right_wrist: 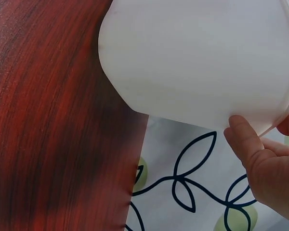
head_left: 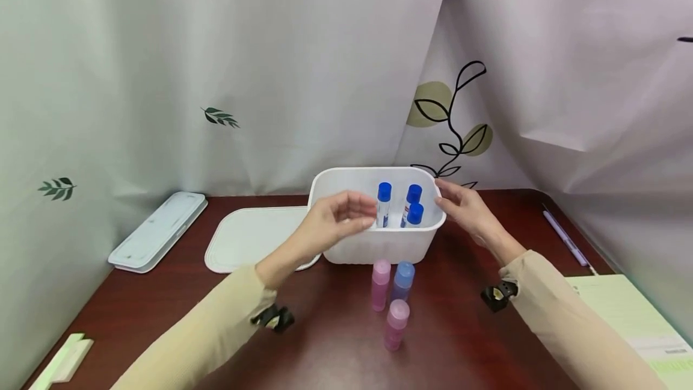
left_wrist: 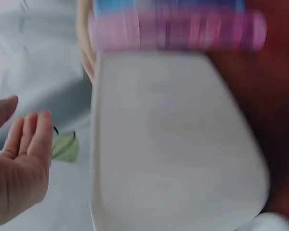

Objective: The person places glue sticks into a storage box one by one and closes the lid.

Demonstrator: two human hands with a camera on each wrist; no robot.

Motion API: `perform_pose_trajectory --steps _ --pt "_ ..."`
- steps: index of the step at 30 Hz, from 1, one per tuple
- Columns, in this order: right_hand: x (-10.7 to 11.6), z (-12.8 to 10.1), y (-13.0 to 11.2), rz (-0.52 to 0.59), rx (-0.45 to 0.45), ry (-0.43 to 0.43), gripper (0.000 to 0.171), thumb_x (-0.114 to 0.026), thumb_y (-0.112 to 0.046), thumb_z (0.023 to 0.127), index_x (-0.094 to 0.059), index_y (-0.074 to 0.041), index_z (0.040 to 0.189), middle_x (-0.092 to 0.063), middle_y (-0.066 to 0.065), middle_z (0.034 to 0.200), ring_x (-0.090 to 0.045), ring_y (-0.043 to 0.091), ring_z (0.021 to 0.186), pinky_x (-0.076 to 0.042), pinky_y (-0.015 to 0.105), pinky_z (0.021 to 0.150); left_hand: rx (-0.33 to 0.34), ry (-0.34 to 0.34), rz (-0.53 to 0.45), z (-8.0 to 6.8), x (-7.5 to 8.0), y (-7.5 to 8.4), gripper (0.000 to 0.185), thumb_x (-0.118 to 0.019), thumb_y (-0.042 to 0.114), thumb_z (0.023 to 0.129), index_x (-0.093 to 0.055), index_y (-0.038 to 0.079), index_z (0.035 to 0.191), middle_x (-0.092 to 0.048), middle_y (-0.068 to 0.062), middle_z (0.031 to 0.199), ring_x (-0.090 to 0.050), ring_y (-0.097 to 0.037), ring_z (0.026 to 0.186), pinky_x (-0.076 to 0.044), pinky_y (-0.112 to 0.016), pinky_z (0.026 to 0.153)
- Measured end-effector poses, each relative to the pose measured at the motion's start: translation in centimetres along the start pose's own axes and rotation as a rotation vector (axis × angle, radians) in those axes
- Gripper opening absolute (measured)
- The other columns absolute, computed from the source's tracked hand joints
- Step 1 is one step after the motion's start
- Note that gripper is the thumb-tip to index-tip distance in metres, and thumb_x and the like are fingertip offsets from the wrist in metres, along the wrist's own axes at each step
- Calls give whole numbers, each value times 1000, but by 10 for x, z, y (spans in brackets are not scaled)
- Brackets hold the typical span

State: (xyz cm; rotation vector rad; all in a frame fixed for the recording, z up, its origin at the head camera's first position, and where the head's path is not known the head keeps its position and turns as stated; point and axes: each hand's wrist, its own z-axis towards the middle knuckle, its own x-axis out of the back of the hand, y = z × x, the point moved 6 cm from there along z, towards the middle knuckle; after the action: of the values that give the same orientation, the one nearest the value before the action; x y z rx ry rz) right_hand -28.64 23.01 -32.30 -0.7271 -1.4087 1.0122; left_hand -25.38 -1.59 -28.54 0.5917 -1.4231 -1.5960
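A white plastic tub (head_left: pixel 379 239) stands mid-table with three blue-capped tubes (head_left: pixel 384 203) upright inside. My left hand (head_left: pixel 360 212) hovers over the tub's front left rim, just beside the leftmost tube. Its fingers are relaxed and hold nothing. The blurred left wrist view shows that hand (left_wrist: pixel 19 163) open beside the tub's wall (left_wrist: pixel 173 144). My right hand (head_left: pixel 443 194) holds the tub's right rim. In the right wrist view its thumb (right_wrist: pixel 245 137) lies on the tub's outer wall (right_wrist: pixel 197 57) under the rim. Two pink tubes (head_left: pixel 381 284) and one blue one (head_left: pixel 403 281) stand in front of the tub.
The tub's white lid (head_left: pixel 254 236) lies flat to its left, with a long white case (head_left: pixel 159 230) further left. A lilac pen (head_left: pixel 563 236) and green paper (head_left: pixel 633 318) lie at the right. A pale block (head_left: pixel 59 366) sits at the near left corner. Curtains hang close behind.
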Motion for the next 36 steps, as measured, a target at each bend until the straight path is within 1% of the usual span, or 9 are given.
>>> perform_pose_trajectory --steps 3,5,10,13,18,23,30,33,36 --pt "0 1 0 -4 4 3 54 -48 -10 98 -26 3 146 -40 30 140 -48 41 122 -45 42 94 37 -69 -78 -29 -12 -4 31 -67 1 84 -59 -5 113 -65 -21 110 -64 -20 96 -54 -28 85" --pt "0 1 0 -5 8 2 54 -48 -11 98 -26 3 145 -39 31 140 -48 42 122 -45 42 94 42 -130 -126 -43 -23 -10 32 -67 1 84 -58 -7 114 -63 -24 111 -64 -27 98 -54 -29 85" --pt "0 0 2 -11 -8 -1 55 -48 -12 98 -25 2 146 -38 30 141 -48 42 122 -45 43 94 51 -236 -269 -65 -52 -29 36 -68 0 83 -55 -14 114 -56 -36 115 -57 -45 108 -53 -34 88" --pt "0 0 2 -2 -17 -4 55 -48 -12 98 -25 2 146 -38 29 141 -47 42 123 -45 42 94 56 -239 -281 -69 -63 -37 37 -69 0 82 -56 -12 114 -56 -35 115 -60 -36 108 -52 -35 91" --pt "-1 -1 2 5 -23 -5 55 -48 -11 98 -26 1 146 -38 29 141 -47 41 123 -45 41 94 63 -237 -220 -70 -74 -43 36 -72 -2 79 -60 -6 113 -60 -27 113 -64 -9 97 -51 -27 90" --pt "-1 -1 0 -4 -24 0 55 -49 -13 98 -25 0 147 -38 29 142 -47 42 123 -45 42 94 61 -229 -177 -73 -82 -46 37 -74 -4 76 -62 -2 111 -63 -22 109 -64 -3 89 -52 -23 87" --pt "-1 -1 1 6 -22 -9 55 -49 -12 98 -25 0 147 -38 29 142 -47 42 123 -45 43 94 38 -233 -158 -72 -78 -34 34 -74 -2 76 -64 -3 109 -65 -22 107 -65 -4 88 -54 -27 84" --pt "-1 -1 1 15 -21 -14 55 -48 -12 98 -25 1 147 -37 29 142 -47 42 123 -45 43 94 28 -222 -157 -66 -63 -14 35 -73 1 79 -63 -2 113 -65 -21 106 -65 -9 90 -55 -30 83" --pt "0 0 1 11 -19 -10 55 -49 -11 98 -25 1 146 -37 29 142 -47 42 123 -45 42 94 10 -148 -139 -55 -38 14 36 -72 7 81 -62 2 116 -66 -13 104 -64 -15 91 -55 -31 82"
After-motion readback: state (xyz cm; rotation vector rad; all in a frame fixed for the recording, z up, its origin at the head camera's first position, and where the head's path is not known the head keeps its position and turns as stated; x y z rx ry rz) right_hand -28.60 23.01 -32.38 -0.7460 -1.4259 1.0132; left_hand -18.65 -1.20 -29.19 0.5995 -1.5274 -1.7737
